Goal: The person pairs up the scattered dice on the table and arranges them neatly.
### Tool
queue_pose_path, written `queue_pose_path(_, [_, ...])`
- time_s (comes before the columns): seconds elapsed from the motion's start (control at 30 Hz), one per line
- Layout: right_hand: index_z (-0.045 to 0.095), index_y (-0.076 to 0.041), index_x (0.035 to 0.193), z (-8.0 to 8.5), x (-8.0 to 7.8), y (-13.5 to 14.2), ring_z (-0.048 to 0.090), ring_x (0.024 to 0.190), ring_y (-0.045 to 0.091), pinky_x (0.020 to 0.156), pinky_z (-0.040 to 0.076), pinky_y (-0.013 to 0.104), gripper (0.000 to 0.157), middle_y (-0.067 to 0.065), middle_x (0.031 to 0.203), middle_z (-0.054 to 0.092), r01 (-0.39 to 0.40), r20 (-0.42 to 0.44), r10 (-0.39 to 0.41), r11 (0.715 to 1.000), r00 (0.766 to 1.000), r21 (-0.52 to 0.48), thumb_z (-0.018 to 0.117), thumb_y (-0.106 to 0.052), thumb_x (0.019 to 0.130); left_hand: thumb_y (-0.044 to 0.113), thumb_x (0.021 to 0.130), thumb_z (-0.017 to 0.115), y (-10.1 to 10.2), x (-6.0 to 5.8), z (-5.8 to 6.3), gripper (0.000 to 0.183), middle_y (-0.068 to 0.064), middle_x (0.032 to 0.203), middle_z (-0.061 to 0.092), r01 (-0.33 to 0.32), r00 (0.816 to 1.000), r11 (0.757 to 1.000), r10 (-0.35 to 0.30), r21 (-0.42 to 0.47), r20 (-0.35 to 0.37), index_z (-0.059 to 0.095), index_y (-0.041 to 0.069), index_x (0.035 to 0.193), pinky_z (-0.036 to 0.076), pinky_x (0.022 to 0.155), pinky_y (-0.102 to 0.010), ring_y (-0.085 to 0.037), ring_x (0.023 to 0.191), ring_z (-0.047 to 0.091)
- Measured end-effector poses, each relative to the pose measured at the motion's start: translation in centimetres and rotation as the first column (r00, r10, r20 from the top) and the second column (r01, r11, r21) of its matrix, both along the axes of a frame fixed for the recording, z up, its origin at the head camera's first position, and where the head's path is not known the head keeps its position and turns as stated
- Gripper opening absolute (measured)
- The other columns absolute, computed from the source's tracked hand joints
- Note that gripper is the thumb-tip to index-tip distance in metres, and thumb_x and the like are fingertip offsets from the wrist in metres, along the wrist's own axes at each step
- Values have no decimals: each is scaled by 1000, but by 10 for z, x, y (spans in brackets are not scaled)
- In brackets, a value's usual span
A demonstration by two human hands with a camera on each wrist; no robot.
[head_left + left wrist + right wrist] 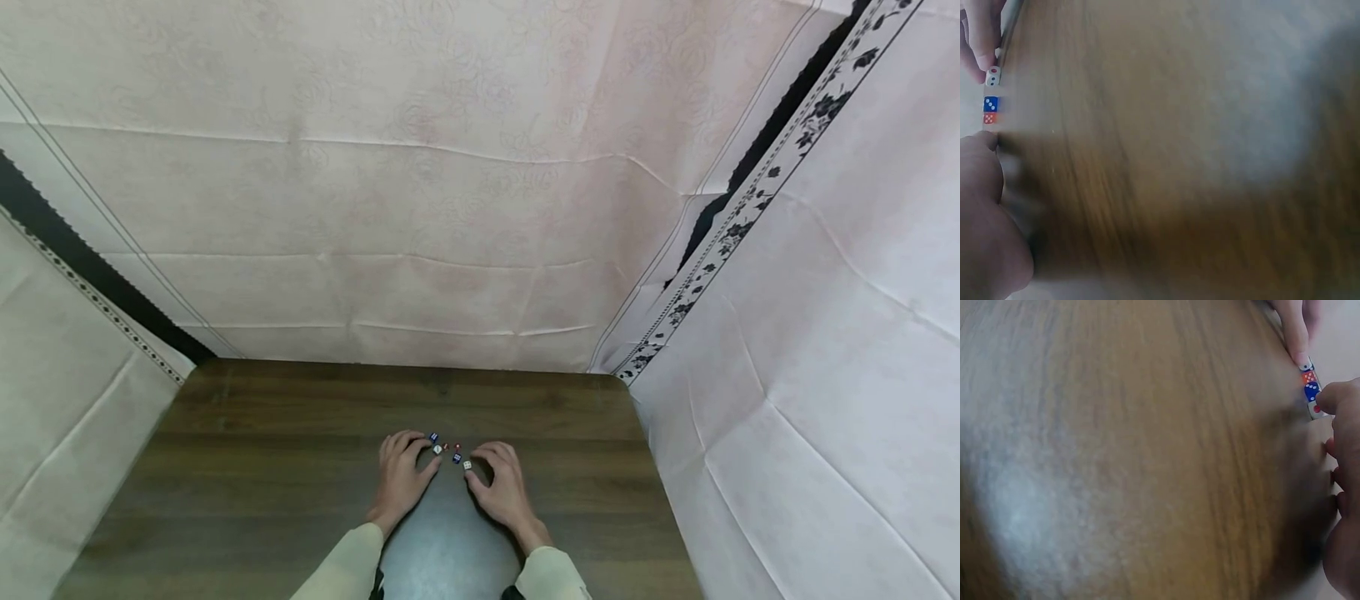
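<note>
Small dice in white, blue and red lie close together between the two hands. My left hand has thumb and index finger at either side of a white die, pinching it. A blue die lies just past that index fingertip. On the other side, my right hand pinches another white die between thumb and index fingertips. Between the two white dice sit a red die, a second red die and another blue die. In the left wrist view, my left thumb hides its white die.
The dice lie on a brown wood-grain table with a bright glare patch near the body. Pale patterned cloth hangs behind its far edge, with white cloth along the right and more at the left.
</note>
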State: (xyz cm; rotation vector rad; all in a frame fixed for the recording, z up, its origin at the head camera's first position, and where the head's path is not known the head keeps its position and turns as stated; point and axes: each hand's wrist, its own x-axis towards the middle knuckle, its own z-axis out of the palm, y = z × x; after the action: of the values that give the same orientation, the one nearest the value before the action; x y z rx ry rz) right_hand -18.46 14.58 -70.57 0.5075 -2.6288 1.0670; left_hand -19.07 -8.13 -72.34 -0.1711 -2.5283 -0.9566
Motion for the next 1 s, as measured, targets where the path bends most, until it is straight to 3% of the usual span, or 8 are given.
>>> queue_pose_path(0.27, [85,-15,121,-7,-1,-2,64,134,27,114,53,56,27,4,134,76,7,39,-7,1000,999,-9,92,-19,95,24,90,99,3,-3,-2,29,-13,127,76,-13,999,999,12,45,31,85,8,110,36,126,-72,-42,131,65])
queue_pose_path(0.53, [86,-16,116,-8,0,-4,64,131,28,113,49,56,22,5,131,75,18,20,-18,1000,1000,1,92,-17,95,28,95,95,5,-3,2,26,-12,129,76,-35,995,998,30,44,93,85,11,112,33,128,-69,-41,133,64])
queue_pose_path(0.73, [87,-14,110,-9,0,-5,65,125,28,107,51,55,17,7,127,76,23,-66,-21,999,998,24,93,-14,94,27,95,95,6,-2,0,24,-12,128,76,-37,996,999,34,28,79,86,12,111,34,126,-70,-41,132,64])
queue_pose_path(1.0, [87,-12,108,-9,0,-3,66,125,31,107,51,57,15,10,126,76,13,-76,-12,1000,997,14,92,-12,94,26,94,95,6,-2,-3,23,-11,126,77,-23,999,1000,23,6,33,86,13,111,37,124,-70,-40,129,66])
